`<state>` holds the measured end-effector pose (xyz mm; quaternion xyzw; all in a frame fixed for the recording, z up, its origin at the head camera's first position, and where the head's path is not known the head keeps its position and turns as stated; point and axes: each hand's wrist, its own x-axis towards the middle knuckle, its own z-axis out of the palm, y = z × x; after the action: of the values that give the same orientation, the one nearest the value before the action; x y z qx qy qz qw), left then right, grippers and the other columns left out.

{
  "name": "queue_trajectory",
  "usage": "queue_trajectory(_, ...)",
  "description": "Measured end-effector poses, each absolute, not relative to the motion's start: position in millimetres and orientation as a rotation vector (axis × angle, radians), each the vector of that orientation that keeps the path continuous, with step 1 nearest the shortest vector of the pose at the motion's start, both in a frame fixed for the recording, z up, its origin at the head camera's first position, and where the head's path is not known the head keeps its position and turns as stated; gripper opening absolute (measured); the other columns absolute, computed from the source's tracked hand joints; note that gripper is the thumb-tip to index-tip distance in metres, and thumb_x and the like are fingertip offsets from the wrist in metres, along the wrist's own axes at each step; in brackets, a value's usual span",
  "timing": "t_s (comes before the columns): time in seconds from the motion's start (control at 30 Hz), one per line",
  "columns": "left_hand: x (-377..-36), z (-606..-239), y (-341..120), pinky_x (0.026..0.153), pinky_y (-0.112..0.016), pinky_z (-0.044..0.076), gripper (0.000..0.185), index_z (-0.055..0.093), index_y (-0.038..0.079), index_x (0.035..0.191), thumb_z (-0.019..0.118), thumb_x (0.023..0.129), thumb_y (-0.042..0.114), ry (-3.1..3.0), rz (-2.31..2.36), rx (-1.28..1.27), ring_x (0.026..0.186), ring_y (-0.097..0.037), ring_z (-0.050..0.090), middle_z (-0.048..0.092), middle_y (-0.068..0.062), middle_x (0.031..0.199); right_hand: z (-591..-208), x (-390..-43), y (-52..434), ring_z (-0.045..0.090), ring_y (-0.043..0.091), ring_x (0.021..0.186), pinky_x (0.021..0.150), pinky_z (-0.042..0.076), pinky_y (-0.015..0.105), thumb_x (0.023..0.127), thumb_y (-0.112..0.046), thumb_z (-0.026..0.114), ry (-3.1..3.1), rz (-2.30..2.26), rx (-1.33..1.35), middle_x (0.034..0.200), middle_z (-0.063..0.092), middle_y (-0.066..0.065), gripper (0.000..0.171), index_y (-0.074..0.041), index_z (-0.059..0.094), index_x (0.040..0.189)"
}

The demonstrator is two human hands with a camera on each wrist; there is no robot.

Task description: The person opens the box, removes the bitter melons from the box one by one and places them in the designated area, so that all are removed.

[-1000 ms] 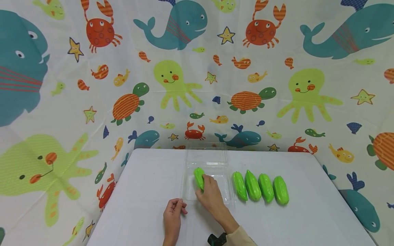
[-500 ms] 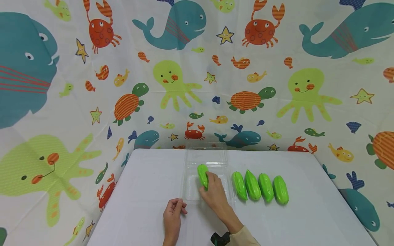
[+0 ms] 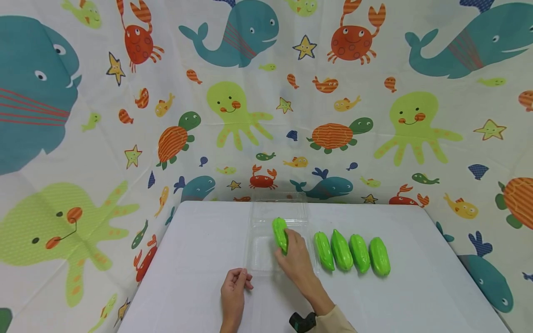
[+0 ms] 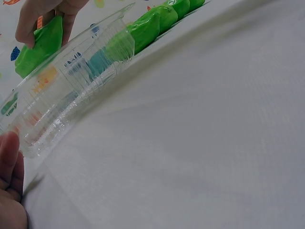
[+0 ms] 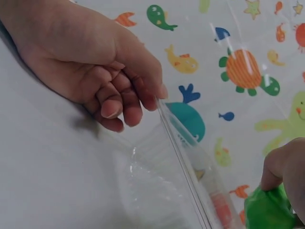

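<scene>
Nearest, the left hand (image 3: 233, 296) rests on the white table (image 3: 191, 277), fingers (image 5: 119, 102) loosely curled and pinching nothing, their tips just at the front left corner of the clear plastic container (image 3: 260, 259); the right wrist view shows the thumb tip against that container's rim. This hand has not shifted over the last second.

Beyond it, the right hand (image 3: 296, 259) reaches over the open container, fingers curled round the near end of a green toy vegetable (image 3: 280, 233) and pinching it between thumb and fingertips. The vegetable is held above the container's tray, tilted with its far end toward the hinge and raised lid (image 3: 281, 210). 1 second ago the same piece was over the tray's left part; half a second ago it was nearer the middle; now it is further right and a little further back, and the hand and cream sleeve (image 3: 331, 321) have moved right with it.

To the right of the container, 4 green toy vegetables (image 3: 351, 253) lie side by side in a row on the table, unchanged in place. The nearest of them is just beside the container's right wall.

Furthest, a sea-animal printed cloth (image 3: 266, 92) hangs behind the table.
</scene>
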<state>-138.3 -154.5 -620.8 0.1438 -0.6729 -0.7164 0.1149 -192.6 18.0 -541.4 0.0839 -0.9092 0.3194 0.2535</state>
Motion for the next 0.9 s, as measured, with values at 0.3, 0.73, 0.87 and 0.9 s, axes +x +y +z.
queue_trajectory(0.3,-138.8,-621.5,-155.0,0.065,-0.021,0.054,0.026,0.060,-0.002,0.104,0.062,0.101,0.024,-1.989,-2.094,0.421,0.061,-0.015,0.064,0.068,-0.013,0.085,-535.9,-194.7,30.3,0.065,0.032,0.105,0.086,0.057,0.044,0.079,-0.007,0.072,-2.493,0.886,0.170,0.122,0.065,0.021,0.051,0.003,0.058,0.127)
queue_trajectory(0.73,-138.8,-619.4,-154.0,0.063,-0.022,0.054,0.026,0.059,-0.001,0.105,0.061,0.101,0.024,-1.999,-2.095,0.436,0.062,-0.014,0.063,0.068,-0.012,0.085,-532.3,-193.2,43.9,0.063,0.034,0.106,0.087,0.057,0.047,0.080,-0.009,0.071,-2.436,0.934,0.113,0.122,0.063,0.024,0.051,0.005,0.057,0.127)
queue_trajectory(0.87,-138.0,-619.3,-153.9,0.064,-0.021,0.054,0.026,0.059,-0.002,0.105,0.061,0.101,0.024,-1.993,-2.102,0.429,0.062,-0.014,0.064,0.068,-0.012,0.085,-531.8,-192.7,48.8,0.063,0.036,0.102,0.083,0.057,0.048,0.077,-0.007,0.072,-2.364,0.927,0.120,0.119,0.064,0.025,0.052,0.007,0.059,0.125)
queue_trajectory(0.9,-137.8,-619.2,-153.9,0.064,-0.021,0.054,0.026,0.059,-0.002,0.105,0.061,0.101,0.024,-1.992,-2.104,0.426,0.062,-0.014,0.064,0.068,-0.012,0.085,-532.1,-193.0,50.1,0.064,0.036,0.101,0.082,0.057,0.048,0.076,-0.007,0.072,-2.345,0.912,0.126,0.117,0.065,0.025,0.052,0.007,0.059,0.124)
